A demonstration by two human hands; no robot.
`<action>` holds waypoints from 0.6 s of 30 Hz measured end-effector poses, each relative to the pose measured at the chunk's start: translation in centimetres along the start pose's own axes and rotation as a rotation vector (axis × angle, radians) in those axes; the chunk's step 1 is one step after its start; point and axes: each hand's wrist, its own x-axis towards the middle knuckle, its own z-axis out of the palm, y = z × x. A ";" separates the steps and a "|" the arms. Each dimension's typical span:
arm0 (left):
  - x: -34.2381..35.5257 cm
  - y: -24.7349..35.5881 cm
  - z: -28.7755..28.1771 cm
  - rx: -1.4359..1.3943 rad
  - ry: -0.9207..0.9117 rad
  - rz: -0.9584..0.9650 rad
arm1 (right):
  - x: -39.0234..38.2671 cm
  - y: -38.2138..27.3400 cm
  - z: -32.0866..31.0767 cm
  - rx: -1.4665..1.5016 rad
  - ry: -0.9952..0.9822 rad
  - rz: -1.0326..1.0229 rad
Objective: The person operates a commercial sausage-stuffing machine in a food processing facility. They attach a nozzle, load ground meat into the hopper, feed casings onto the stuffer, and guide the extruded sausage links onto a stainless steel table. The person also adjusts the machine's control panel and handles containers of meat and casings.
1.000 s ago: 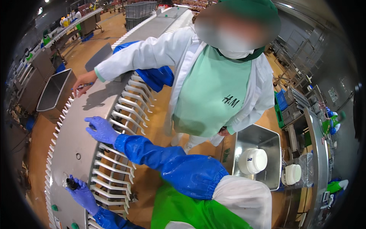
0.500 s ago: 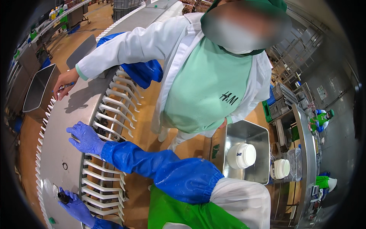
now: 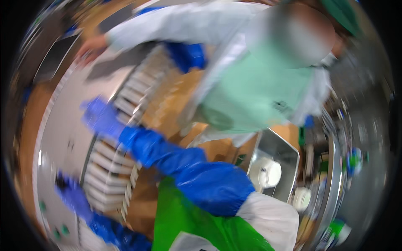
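My left hand (image 3: 76,202), in a purple-blue glove, is closed around a small black object (image 3: 61,181) over the grey metal surface (image 3: 63,125). Motion blur hides what kind of thing the object is. Farther up, my right hand (image 3: 101,118), gloved alike, is over the inner edge of that surface, fingers stretched and apart, with nothing seen in it. A small dark ring (image 3: 70,144) lies on the metal between my hands. White curved prongs (image 3: 111,171) line the edge beneath my right wrist. Both forearms wear blue sleeves.
Across from me stands a person in a white coat (image 3: 176,25), one hand (image 3: 92,49) resting at the surface's far end. To the right, a steel tub (image 3: 289,154) holds a white jar (image 3: 266,173); another white jar (image 3: 301,198) is beside it. Small green pieces (image 3: 56,232) lie near my left arm.
The view has swung and blurred, so the scene sits differently. My left hand keeps the black object, and my right hand remains at the edge. More green pieces show at lower left.
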 end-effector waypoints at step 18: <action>0.8 0.9 2.7 -0.814 0.061 -0.233 | 1.3 -7.7 2.8 -0.199 -0.568 -0.080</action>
